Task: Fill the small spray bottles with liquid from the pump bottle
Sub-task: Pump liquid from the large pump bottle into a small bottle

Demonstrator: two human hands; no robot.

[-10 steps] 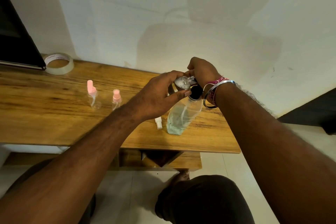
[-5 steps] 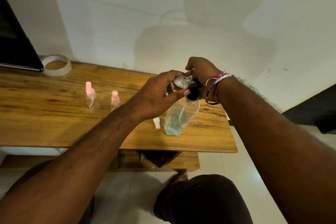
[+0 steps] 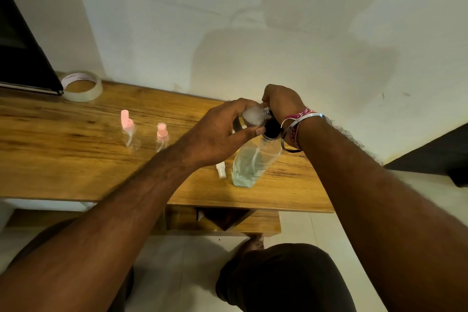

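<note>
Landmark: the pump bottle (image 3: 249,163), standing near the front edge of the wooden table (image 3: 76,159), partly filled with pale liquid. Just left of its base lies a white spray cap (image 3: 220,170). At the pump's black head (image 3: 272,127), the left hand (image 3: 217,134) pinches a small clear spray bottle (image 3: 253,116), tilted mouth toward the nozzle, between thumb and curled fingers. The right hand (image 3: 282,101) is curled over the pump head; finger detail is hidden. Judgement: the small bottle is light, thin-walled and slippery when wet; hold its body, not its neck. Farther left stand two pink-capped spray bottles (image 3: 130,132), well apart from the pump. Beyond, a tape roll (image 3: 82,85).
</note>
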